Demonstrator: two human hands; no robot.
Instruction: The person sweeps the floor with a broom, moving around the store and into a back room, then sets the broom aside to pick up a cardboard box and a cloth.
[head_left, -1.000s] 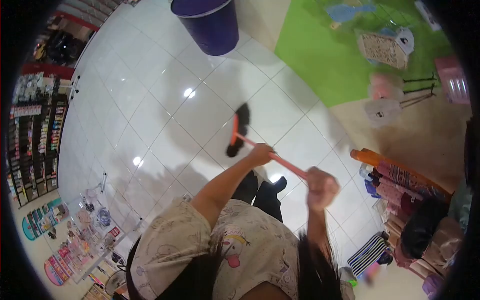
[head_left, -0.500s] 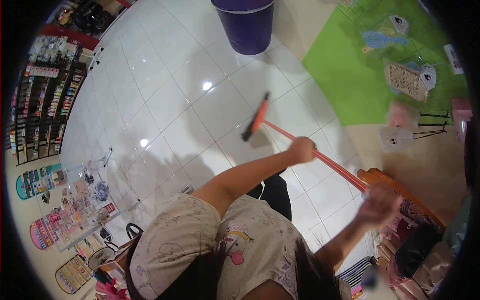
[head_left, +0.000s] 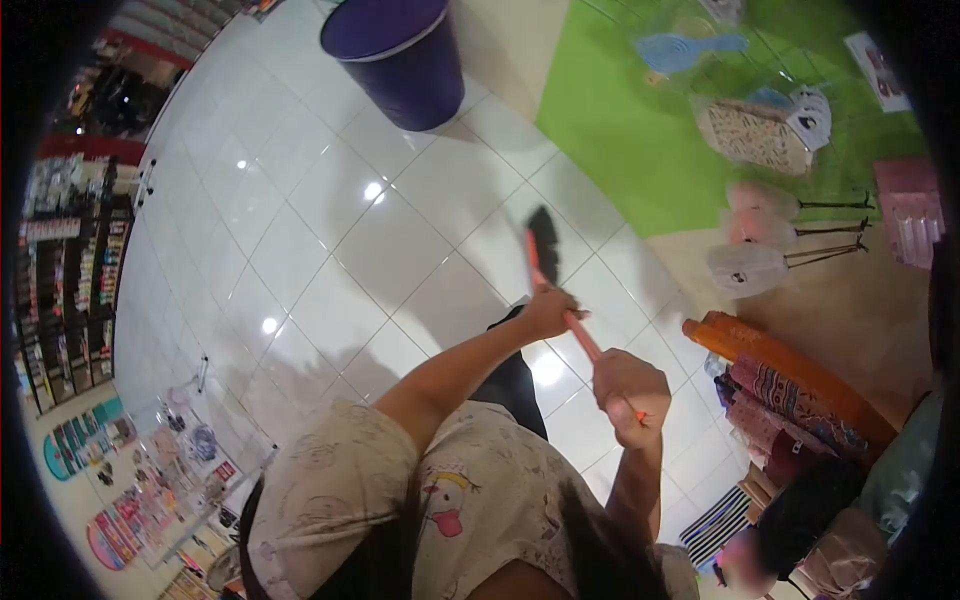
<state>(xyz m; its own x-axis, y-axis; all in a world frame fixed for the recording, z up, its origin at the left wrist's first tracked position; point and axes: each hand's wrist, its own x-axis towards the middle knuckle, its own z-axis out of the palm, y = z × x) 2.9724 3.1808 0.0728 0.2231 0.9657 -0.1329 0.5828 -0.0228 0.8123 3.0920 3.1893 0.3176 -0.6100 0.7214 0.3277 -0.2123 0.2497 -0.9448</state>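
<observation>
Both hands grip an orange-red broom with dark bristles. Its head [head_left: 542, 248] is over the white tiled floor, with the bristles to the right. My left hand [head_left: 550, 311] wraps round the handle just below the head. Lower on the stick, my right hand [head_left: 630, 388] is closed round the handle's end, whose orange tip shows by the thumb. A short stretch of handle [head_left: 583, 338] runs between the two hands. Under my left forearm is part of a dark trouser leg [head_left: 505, 395].
A purple bin [head_left: 405, 75] stands on the tiles ahead. A green wall panel [head_left: 590, 120] with hanging packaged goods is to the right, above an orange roll [head_left: 760, 355] and folded fabrics [head_left: 790, 410]. Stocked shelves [head_left: 75, 270] and a small-goods display [head_left: 165, 450] line the left.
The broom has come closer to my body and turned, its bristles now facing right. My left hand has slid up near the head; my right hand has moved left. The view has shifted right.
</observation>
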